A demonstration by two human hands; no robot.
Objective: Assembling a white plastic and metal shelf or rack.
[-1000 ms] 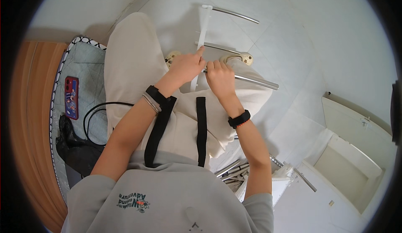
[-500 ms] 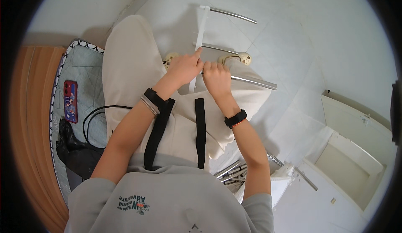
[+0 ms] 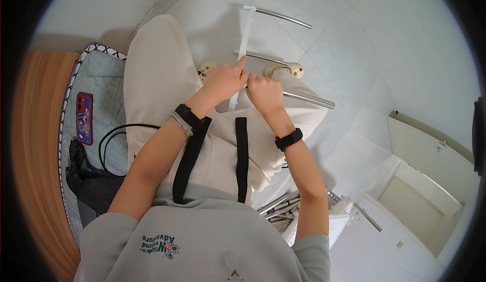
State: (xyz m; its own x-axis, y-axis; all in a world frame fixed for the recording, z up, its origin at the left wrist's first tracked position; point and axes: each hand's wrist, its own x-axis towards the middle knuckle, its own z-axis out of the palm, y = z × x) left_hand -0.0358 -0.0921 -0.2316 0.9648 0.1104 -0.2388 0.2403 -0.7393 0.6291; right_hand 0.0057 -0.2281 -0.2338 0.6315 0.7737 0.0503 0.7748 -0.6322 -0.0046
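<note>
At far left stands a grooved wood-grain panel [image 3: 38, 145]. Beside it, a quilted grey-green pad [image 3: 104, 87] with a black-and-white patterned rim carries a red-cased phone [image 3: 84, 119] with a cartoon print, along the pad's left edge, and a glossy black bag [image 3: 96, 188] nearer its lower edge. The grey shirt [image 3: 202, 231] bears dark upside-down lettering and a small flower motif. The left hand [image 3: 223, 83], index finger extended, is curled on a thin white bar [image 3: 245, 33] beyond the lap, above the tiled floor; smooth metal tubes project rightward from it. The right hand [image 3: 266, 93], knuckles up, wrist bent, grips the nearest metal tube [image 3: 310, 99]. Lower right, loose metal tubes [image 3: 283, 210] lie bundled; farther right sits a white rectangular box [image 3: 422, 206].
</note>
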